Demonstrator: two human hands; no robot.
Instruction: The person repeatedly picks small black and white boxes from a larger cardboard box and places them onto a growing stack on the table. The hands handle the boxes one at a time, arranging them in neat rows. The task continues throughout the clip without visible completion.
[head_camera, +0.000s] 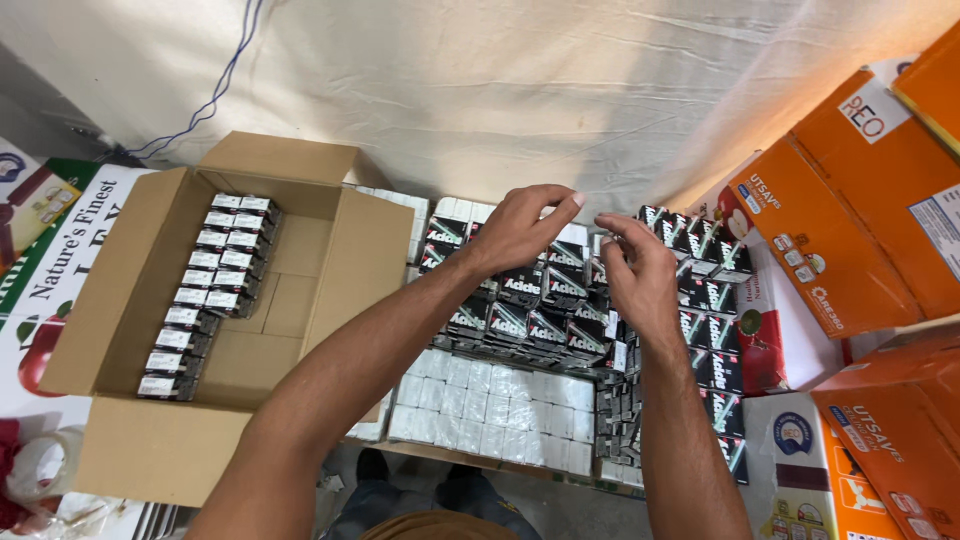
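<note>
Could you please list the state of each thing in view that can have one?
Carton: open, flaps out, one row of small boxes along its left wall.
Black boxes: shut, heaped loosely.
White packs: laid in tidy rows.
Orange cartons: shut, stacked at right.
Left hand: raised, fingers pinched, seemingly empty.
Right hand: raised, seemingly empty.

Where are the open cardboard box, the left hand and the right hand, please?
open cardboard box (330, 270): head view, its right inner wall.
left hand (520, 228): head view, back of the hand.
right hand (640, 275): head view, back of the hand.
</note>
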